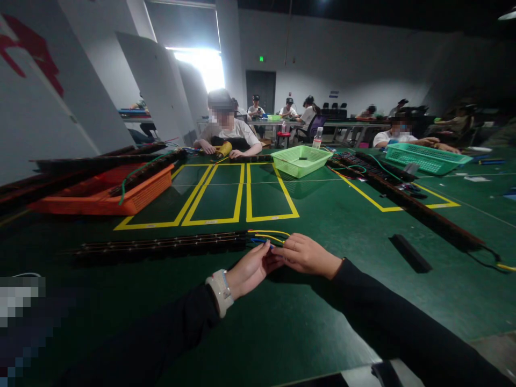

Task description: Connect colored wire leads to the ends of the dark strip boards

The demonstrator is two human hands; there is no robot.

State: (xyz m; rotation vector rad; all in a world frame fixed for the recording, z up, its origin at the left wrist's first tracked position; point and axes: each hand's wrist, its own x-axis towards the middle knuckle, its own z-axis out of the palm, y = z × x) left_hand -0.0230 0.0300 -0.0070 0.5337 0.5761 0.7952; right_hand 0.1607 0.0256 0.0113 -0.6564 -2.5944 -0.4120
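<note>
**Green mat, fine work at the near edge**

Fingertips meet, and it's tiny stuff. The left hand has its fingers drawn together, pinching thin wires, yellow and blue, right where they spill from the end of a long dark strip. The right hand lies flatter, fingers pressed side by side over the same strands. Whether it grips them, I can't tell. Both forearms rest on the felt-like mat, likely for steadiness. The strip lies flat and ribbed, running off leftward. A pale wristband circles the left wrist. Further out sit a black block, yellow tape boxes, an orange mesh basket and a lime basket, with a co-worker seated opposite.
</note>
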